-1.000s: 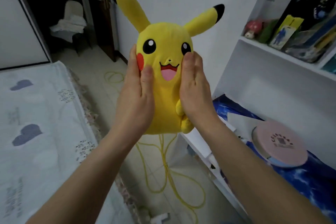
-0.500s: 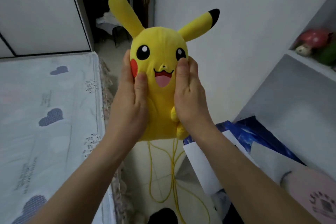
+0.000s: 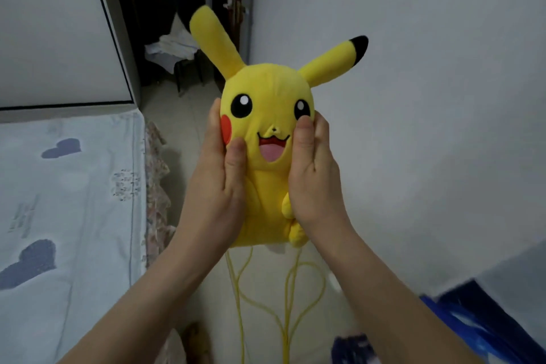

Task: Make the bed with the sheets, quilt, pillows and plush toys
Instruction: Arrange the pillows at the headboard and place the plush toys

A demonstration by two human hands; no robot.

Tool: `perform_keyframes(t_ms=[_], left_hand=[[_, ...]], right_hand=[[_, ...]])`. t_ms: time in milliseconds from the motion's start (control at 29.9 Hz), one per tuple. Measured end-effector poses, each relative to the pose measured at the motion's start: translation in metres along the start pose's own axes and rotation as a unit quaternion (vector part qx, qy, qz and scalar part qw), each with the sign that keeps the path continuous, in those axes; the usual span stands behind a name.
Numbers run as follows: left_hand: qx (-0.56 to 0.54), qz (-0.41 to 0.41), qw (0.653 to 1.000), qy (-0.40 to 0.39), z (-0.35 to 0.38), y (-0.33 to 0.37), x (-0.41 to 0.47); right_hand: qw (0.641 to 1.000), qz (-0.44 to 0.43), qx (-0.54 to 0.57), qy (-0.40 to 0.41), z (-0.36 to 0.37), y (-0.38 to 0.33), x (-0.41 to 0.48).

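Still holding the yellow plush toy (image 3: 267, 174) up with left hand (image 3: 217, 189) and right hand (image 3: 314, 186), fingers (image 3: 235, 162) wrapped round its sides. Turned more toward the bed (image 3: 68, 204) now; likely going there next.

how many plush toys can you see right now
1: a yellow Pikachu plush, gripped upright between the left hand and the right hand, over the floor just right of the bed. Others may lie out of frame.
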State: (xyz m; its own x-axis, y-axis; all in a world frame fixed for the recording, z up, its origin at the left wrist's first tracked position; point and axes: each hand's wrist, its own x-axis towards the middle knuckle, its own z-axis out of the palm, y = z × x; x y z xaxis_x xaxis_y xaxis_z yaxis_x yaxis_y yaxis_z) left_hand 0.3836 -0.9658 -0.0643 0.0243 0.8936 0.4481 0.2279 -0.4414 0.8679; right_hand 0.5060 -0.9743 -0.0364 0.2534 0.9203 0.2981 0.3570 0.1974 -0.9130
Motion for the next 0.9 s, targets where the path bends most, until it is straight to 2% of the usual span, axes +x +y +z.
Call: perform_keyframes(t_ms=[201, 502, 904], left_hand=[[0.061, -0.033, 0.996, 0.055, -0.097, -0.088, 0.188], [0.067, -0.025, 0.994, 0.077, -0.139, -0.121, 0.299], [0.083, -0.048, 0.983, 0.157, -0.112, -0.176, 0.397]], right_hand=[[0.998, -0.008, 0.031, -0.050, 0.164, -0.017, 0.174], [0.996, -0.038, 0.037, -0.073, 0.236, -0.037, 0.281], [0.988, -0.061, 0.038, -0.139, 0.276, 0.001, 0.406]])
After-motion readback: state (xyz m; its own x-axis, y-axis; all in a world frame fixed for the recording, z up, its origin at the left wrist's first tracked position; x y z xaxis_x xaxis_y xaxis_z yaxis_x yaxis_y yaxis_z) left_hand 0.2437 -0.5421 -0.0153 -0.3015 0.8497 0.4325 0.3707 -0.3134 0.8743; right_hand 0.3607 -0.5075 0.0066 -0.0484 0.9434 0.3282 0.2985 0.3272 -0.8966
